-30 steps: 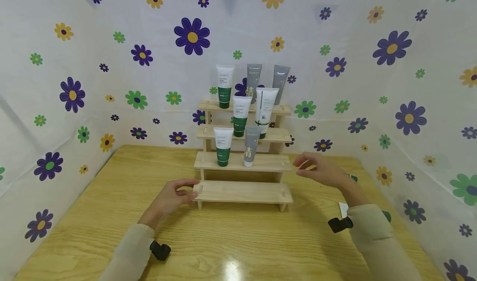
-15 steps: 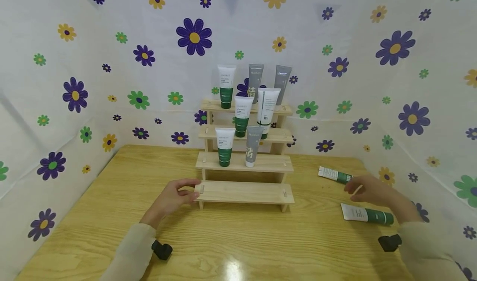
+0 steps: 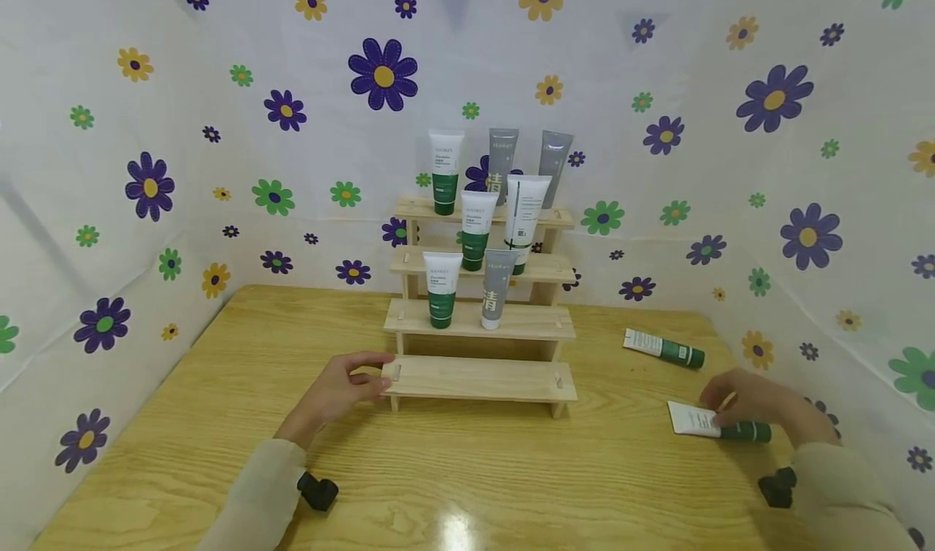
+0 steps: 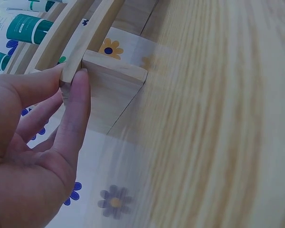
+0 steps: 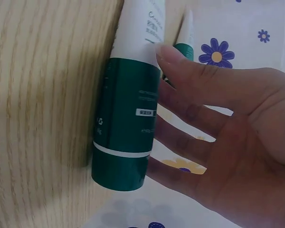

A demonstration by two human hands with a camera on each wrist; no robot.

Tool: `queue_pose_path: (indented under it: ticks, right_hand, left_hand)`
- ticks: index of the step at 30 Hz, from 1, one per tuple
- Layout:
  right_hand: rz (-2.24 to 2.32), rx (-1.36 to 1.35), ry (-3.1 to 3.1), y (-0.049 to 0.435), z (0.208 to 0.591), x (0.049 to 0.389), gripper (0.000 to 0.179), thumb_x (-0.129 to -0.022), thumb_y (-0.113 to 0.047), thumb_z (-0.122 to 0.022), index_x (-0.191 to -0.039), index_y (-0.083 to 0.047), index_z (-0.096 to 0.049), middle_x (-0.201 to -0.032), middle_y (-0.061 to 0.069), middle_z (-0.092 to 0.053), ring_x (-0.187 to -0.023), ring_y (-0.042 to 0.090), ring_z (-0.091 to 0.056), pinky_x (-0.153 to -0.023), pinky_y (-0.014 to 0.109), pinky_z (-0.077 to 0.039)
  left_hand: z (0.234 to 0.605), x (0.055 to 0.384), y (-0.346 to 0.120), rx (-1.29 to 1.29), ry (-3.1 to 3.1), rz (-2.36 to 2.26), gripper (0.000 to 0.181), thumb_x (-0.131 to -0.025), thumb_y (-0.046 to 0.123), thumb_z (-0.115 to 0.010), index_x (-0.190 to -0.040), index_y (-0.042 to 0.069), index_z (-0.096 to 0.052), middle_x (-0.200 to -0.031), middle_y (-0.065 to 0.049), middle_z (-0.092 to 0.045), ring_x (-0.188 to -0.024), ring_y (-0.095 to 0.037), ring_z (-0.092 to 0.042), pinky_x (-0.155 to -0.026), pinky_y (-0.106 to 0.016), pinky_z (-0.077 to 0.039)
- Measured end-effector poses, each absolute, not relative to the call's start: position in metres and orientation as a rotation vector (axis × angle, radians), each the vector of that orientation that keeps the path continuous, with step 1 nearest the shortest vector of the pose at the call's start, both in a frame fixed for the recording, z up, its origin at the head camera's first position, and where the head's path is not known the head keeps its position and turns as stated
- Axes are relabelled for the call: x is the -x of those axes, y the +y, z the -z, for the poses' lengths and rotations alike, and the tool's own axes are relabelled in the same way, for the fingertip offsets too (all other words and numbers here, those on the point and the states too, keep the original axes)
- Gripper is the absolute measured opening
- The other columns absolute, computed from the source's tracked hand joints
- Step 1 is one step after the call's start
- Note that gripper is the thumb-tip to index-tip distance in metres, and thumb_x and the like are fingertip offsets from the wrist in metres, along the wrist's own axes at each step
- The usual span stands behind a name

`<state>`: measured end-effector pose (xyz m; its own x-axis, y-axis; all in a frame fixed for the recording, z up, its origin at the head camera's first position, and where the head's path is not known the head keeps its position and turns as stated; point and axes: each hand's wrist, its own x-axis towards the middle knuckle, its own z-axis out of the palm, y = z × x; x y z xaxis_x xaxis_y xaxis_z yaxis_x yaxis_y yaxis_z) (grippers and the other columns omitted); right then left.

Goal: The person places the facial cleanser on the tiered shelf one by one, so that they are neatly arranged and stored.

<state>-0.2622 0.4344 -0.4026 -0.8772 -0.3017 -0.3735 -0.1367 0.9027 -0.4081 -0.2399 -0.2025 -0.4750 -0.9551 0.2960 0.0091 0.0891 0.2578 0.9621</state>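
Note:
My left hand (image 3: 332, 389) pinches the left end of the bottom step of a wooden tiered display stand (image 3: 478, 376); in the left wrist view, the thumb and index finger meet on the board's corner. At the right, my right hand (image 3: 760, 405) holds a white-and-green squeeze tube (image 5: 128, 104) lying on the table. Its thumb rests on the tube's side, and the other fingers reach behind it, their tips hidden. Beyond lies a second white-and-green tube (image 3: 663, 348), its cap to the right.
White-and-green tubes (image 3: 441, 290) and grey tubes (image 3: 498, 290) stand on the three upper steps. The bottom step bears none. The wooden table (image 3: 511, 486) stretches in front of the stand, and flowered cloth (image 3: 292, 56) hangs behind and at both sides.
My right hand has moved from beside the stand out to the right, then down onto the nearer lying tube, with its thumb now on it. The left hand has kept its hold.

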Motion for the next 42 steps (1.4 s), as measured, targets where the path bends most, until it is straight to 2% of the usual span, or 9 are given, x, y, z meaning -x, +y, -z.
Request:
queue_pose_path:
  ticks: [8,14,17,21,28,35,38,42]
  right_hand:
    - [0.535,0.416,2.61,0.437,0.411,0.266,0.024,-0.083,0.0,-0.08,-0.106,0.002,-0.073,-0.102,0.01,-0.075,-0.096,0.025,-0.068,-0.086,0.047,-0.061]
    - [0.556,0.517,2.574,0.44,0.413,0.267,0.024,-0.083,-0.001,-0.079,-0.105,0.003,-0.073,-0.1,0.007,-0.074,-0.09,0.012,-0.064,-0.08,0.029,-0.058]
    - [0.565,0.516,2.57,0.44,0.415,0.267,0.023,-0.083,-0.004,-0.08,-0.105,0.001,-0.073,-0.099,0.005,-0.073,-0.088,0.009,-0.061,-0.078,0.024,-0.055]
    - [0.561,0.445,2.585,0.437,0.417,0.267,0.024,-0.083,-0.004,-0.081,-0.104,-0.001,-0.071,-0.1,0.003,-0.071,-0.092,0.015,-0.062,-0.081,0.031,-0.056]
    - [0.562,0.502,2.605,0.429,0.413,0.269,0.029,-0.084,-0.009,-0.082,-0.107,0.001,-0.068,-0.102,0.005,-0.07,-0.094,0.017,-0.062,-0.078,0.026,-0.056]
    - [0.6,0.549,2.66,0.409,0.405,0.276,0.033,-0.086,-0.009,-0.081,-0.111,0.005,-0.066,-0.105,0.01,-0.069,-0.098,0.023,-0.064,-0.084,0.04,-0.061]
    - [0.652,0.629,2.685,0.401,0.402,0.278,0.033,-0.088,-0.01,-0.08,-0.111,0.007,-0.065,-0.105,0.013,-0.07,-0.095,0.021,-0.065,-0.081,0.037,-0.062]
    - [0.743,0.746,2.738,0.39,0.398,0.281,0.03,-0.09,-0.007,-0.078,-0.111,0.009,-0.063,-0.103,0.015,-0.07,-0.088,0.011,-0.065,-0.076,0.025,-0.059]
  left_hand:
    - [0.475,0.24,-0.203,-0.35,2.35,-1.776,0.048,-0.099,0.013,-0.07,-0.144,0.002,-0.058,-0.147,-0.026,-0.055,-0.101,-0.019,-0.071,-0.087,-0.031,-0.064]
    - [0.475,0.24,-0.202,-0.348,2.344,-1.776,0.048,-0.099,0.012,-0.07,-0.144,0.001,-0.058,-0.148,-0.026,-0.054,-0.101,-0.019,-0.072,-0.087,-0.032,-0.064]
    - [0.475,0.24,-0.202,-0.342,2.338,-1.779,0.048,-0.099,0.012,-0.07,-0.144,0.001,-0.057,-0.148,-0.026,-0.054,-0.101,-0.019,-0.072,-0.087,-0.033,-0.064]
    - [0.474,0.24,-0.201,-0.33,2.342,-1.777,0.047,-0.099,0.012,-0.069,-0.144,0.002,-0.058,-0.148,-0.025,-0.054,-0.102,-0.019,-0.072,-0.087,-0.033,-0.064]
    - [0.474,0.24,-0.201,-0.319,2.345,-1.78,0.047,-0.099,0.011,-0.069,-0.144,0.002,-0.058,-0.148,-0.025,-0.055,-0.1,-0.019,-0.071,-0.087,-0.033,-0.064]
    - [0.475,0.24,-0.201,-0.333,2.346,-1.777,0.048,-0.099,0.013,-0.07,-0.144,0.002,-0.058,-0.149,-0.025,-0.054,-0.101,-0.019,-0.071,-0.088,-0.033,-0.064]
    - [0.475,0.24,-0.201,-0.332,2.345,-1.779,0.048,-0.099,0.013,-0.071,-0.144,0.002,-0.058,-0.149,-0.025,-0.054,-0.101,-0.019,-0.071,-0.087,-0.034,-0.064]
    - [0.474,0.239,-0.201,-0.331,2.344,-1.78,0.048,-0.099,0.013,-0.071,-0.144,0.002,-0.058,-0.149,-0.025,-0.054,-0.101,-0.019,-0.072,-0.088,-0.034,-0.064]
